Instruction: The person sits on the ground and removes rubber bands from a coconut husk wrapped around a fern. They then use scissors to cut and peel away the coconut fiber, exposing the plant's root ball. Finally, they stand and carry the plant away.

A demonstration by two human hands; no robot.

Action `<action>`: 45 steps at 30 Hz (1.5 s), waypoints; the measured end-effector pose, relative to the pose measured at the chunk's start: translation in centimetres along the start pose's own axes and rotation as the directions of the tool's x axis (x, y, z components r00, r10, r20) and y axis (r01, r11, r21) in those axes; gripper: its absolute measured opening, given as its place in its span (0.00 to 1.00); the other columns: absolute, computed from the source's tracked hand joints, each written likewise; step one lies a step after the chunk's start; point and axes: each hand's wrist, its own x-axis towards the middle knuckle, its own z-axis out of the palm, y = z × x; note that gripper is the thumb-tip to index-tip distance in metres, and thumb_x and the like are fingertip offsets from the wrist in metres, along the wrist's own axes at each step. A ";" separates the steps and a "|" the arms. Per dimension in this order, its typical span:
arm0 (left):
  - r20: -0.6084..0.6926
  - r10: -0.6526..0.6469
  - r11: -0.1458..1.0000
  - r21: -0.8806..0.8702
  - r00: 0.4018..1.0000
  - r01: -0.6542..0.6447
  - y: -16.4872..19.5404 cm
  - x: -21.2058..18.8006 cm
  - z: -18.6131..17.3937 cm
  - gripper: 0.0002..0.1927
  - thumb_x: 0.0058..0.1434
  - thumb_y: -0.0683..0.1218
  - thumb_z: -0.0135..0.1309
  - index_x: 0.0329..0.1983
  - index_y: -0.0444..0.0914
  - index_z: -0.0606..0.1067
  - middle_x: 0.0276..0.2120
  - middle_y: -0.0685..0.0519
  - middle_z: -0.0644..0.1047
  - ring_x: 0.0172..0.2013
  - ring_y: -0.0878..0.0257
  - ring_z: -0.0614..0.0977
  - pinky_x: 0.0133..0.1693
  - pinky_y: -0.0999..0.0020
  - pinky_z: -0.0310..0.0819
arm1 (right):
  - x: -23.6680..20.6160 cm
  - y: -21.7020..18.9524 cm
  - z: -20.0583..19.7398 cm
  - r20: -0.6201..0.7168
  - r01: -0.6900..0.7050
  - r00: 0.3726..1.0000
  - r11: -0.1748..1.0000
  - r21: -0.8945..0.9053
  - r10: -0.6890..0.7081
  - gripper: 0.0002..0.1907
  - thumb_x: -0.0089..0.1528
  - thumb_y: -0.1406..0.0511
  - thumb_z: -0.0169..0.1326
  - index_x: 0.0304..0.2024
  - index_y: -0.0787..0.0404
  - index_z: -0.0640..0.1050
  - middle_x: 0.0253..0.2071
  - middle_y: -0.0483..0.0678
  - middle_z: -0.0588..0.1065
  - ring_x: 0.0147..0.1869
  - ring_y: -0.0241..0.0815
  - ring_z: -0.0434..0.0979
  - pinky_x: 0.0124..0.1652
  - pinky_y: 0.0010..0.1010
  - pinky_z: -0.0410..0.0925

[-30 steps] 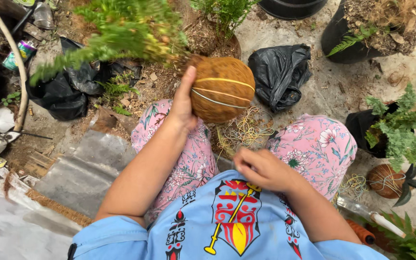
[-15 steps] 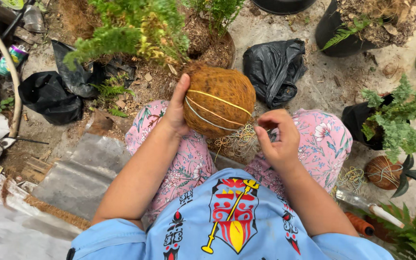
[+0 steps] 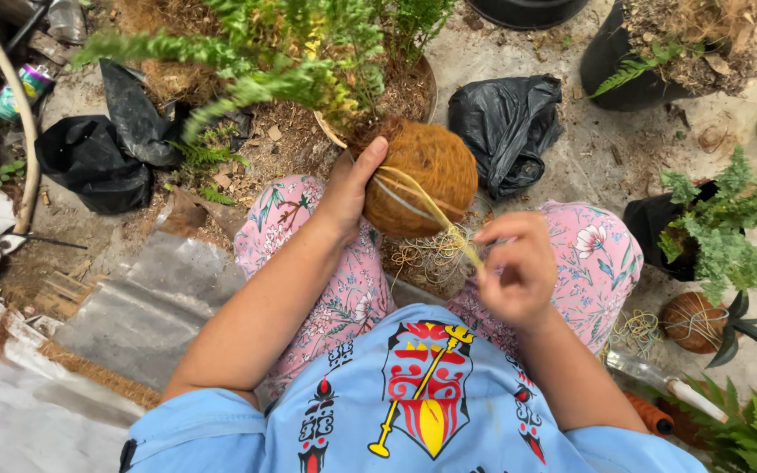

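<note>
Sandy ground [image 3: 571, 175]; fibre ball [image 3: 427, 180]; string [image 3: 435, 210]

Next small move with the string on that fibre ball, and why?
Probably carry the yellowish string around the brown coconut-fibre ball for another wrap: the right hand pinches it taut, the left hand steadies the ball, and only a few wraps show.

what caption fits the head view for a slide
Left hand steadies a brown fibre ball while the right hand pulls yellow string across it.
</note>
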 end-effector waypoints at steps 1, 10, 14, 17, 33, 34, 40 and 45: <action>-0.034 0.010 1.000 -0.013 0.999 -0.010 -0.1 0.1 0.2 0.40 0.61 0.65 0.57 0.64 0.32 0.69 0.58 0.41 0.76 0.57 0.54 0.79 0.59 0.58 0.74 | 0.2 -0.4 -0.3 0.101 0.063 0.992 0.991 0.116 -0.075 0.07 0.57 0.70 0.54 0.31 0.58 0.68 0.39 0.54 0.75 0.49 0.53 0.72 0.49 0.44 0.65; -0.030 -0.124 0.927 -0.360 0.992 0.105 1.4 1.0 -0.4 0.45 0.58 0.72 0.51 0.66 0.36 0.68 0.60 0.41 0.76 0.60 0.48 0.78 0.61 0.49 0.74 | -2.7 1.7 0.9 0.729 -0.412 0.482 0.860 -0.301 0.486 0.06 0.60 0.64 0.52 0.37 0.58 0.71 0.25 0.55 0.76 0.30 0.58 0.79 0.32 0.51 0.70; 0.030 -0.109 0.899 -0.424 0.994 0.112 2.1 0.6 -1.0 0.46 0.58 0.75 0.47 0.67 0.38 0.67 0.62 0.42 0.74 0.61 0.48 0.77 0.62 0.44 0.73 | -2.8 4.8 -0.1 0.474 -0.234 0.522 0.653 -0.720 0.709 0.09 0.61 0.61 0.50 0.41 0.58 0.72 0.28 0.59 0.78 0.34 0.62 0.79 0.35 0.54 0.70; 0.036 -0.109 0.901 -0.417 0.993 0.114 2.3 0.2 -1.2 0.47 0.59 0.75 0.47 0.68 0.38 0.67 0.63 0.43 0.74 0.61 0.48 0.77 0.63 0.45 0.72 | -2.2 4.8 -0.9 0.256 -0.279 0.580 0.484 -0.829 0.773 0.11 0.63 0.60 0.52 0.44 0.58 0.74 0.32 0.58 0.78 0.36 0.61 0.79 0.35 0.54 0.69; 0.247 -0.252 0.896 -0.305 0.936 0.322 1.5 -0.5 -0.2 0.44 0.63 0.72 0.45 0.67 0.34 0.68 0.61 0.40 0.75 0.60 0.50 0.79 0.62 0.52 0.74 | -1.1 1.8 1.6 0.053 -0.266 0.957 0.939 -0.220 0.284 0.11 0.56 0.73 0.62 0.39 0.64 0.73 0.42 0.54 0.74 0.48 0.53 0.74 0.49 0.38 0.67; 0.251 -0.257 0.893 -0.307 0.933 0.329 1.6 -0.5 -0.2 0.44 0.63 0.73 0.45 0.67 0.34 0.68 0.60 0.40 0.76 0.59 0.50 0.79 0.61 0.52 0.74 | -1.1 1.9 1.6 0.043 -0.284 0.954 0.939 -0.195 0.298 0.11 0.56 0.73 0.62 0.39 0.64 0.74 0.42 0.53 0.74 0.47 0.52 0.74 0.49 0.38 0.67; 0.256 -0.283 0.880 -0.314 0.924 0.357 1.8 -0.4 -0.3 0.44 0.62 0.72 0.46 0.67 0.35 0.68 0.60 0.40 0.76 0.59 0.50 0.79 0.61 0.52 0.74 | -1.2 2.6 1.4 0.118 -0.291 0.945 0.948 -0.129 0.306 0.09 0.56 0.71 0.61 0.35 0.64 0.73 0.39 0.52 0.73 0.46 0.49 0.73 0.48 0.34 0.66; 0.208 -0.245 0.892 -0.335 0.947 0.304 1.9 -0.3 -0.4 0.44 0.62 0.72 0.47 0.66 0.34 0.69 0.59 0.40 0.77 0.57 0.50 0.80 0.60 0.51 0.75 | -1.4 3.6 -0.1 0.319 -0.369 0.901 0.907 0.201 0.296 0.05 0.62 0.70 0.57 0.34 0.62 0.73 0.39 0.48 0.74 0.47 0.43 0.74 0.51 0.33 0.67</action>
